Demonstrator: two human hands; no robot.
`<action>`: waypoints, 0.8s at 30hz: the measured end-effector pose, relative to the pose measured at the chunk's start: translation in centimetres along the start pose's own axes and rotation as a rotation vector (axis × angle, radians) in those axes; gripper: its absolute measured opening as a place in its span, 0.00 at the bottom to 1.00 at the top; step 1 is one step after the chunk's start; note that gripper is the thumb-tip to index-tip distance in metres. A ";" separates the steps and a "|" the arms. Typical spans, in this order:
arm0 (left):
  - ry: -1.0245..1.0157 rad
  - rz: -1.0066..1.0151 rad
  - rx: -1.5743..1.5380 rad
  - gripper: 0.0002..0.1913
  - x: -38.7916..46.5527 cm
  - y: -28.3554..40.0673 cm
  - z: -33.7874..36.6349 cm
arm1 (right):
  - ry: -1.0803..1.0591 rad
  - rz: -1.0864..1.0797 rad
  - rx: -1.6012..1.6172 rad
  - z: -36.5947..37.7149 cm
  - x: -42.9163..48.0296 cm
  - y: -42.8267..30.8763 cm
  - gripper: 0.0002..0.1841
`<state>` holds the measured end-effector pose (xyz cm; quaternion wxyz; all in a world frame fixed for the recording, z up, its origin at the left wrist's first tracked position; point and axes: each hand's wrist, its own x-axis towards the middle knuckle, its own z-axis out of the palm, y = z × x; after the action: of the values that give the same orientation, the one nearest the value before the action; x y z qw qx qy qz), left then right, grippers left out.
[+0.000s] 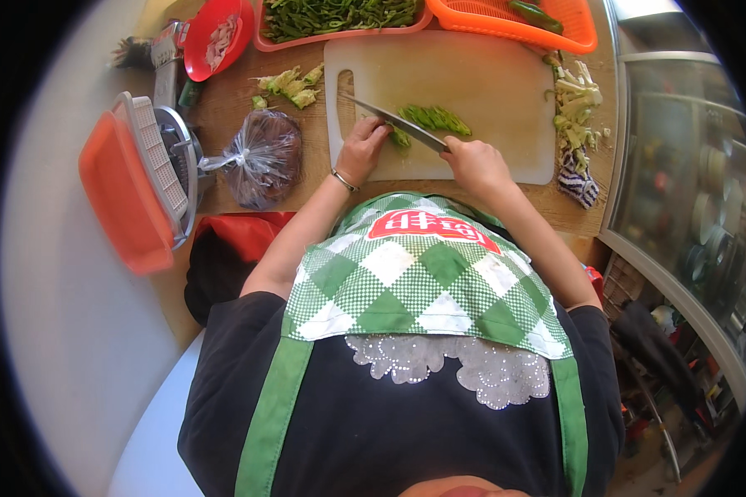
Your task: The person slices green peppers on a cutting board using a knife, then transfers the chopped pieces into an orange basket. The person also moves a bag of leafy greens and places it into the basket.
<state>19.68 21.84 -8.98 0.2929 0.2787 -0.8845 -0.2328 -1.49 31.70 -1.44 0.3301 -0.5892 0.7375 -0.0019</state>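
My right hand [480,166] grips the handle of a kitchen knife [413,128], its blade slanting up and left over the white plastic cutting board [503,93]. My left hand [362,150] rests at the board's left side, fingers bent and gathered against a piece of green pepper [400,137]. The blade passes close by those fingertips and partly hides the pepper. Just beyond the knife lies a row of thin green pepper slices [435,118] on the board.
Pepper cores lie left [292,86] and right [578,99] of the board. Behind are a pink tray of cut green peppers [342,38] and an orange basket [516,31]. Leftward sit a tied plastic bag [264,161] and a red bowl [239,46]. A glass-fronted cabinet [684,143] stands right.
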 end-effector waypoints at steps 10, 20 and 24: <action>0.071 0.037 -0.010 0.09 -1.5 -0.4 0.1 | 0.009 -0.008 0.058 1.6 1.7 -0.1 0.11; 0.077 -0.098 -0.090 0.07 -1.6 -0.3 -0.8 | -0.010 -0.099 0.118 0.4 1.8 -0.3 0.11; 0.016 -0.094 -0.091 0.07 -1.5 -0.4 -0.6 | -0.048 -0.107 0.027 0.6 0.1 0.6 0.11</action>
<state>21.21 22.34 -9.35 0.3012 0.3083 -0.8564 -0.2842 -1.76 32.00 -2.22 0.3551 -0.6230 0.6968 -0.0155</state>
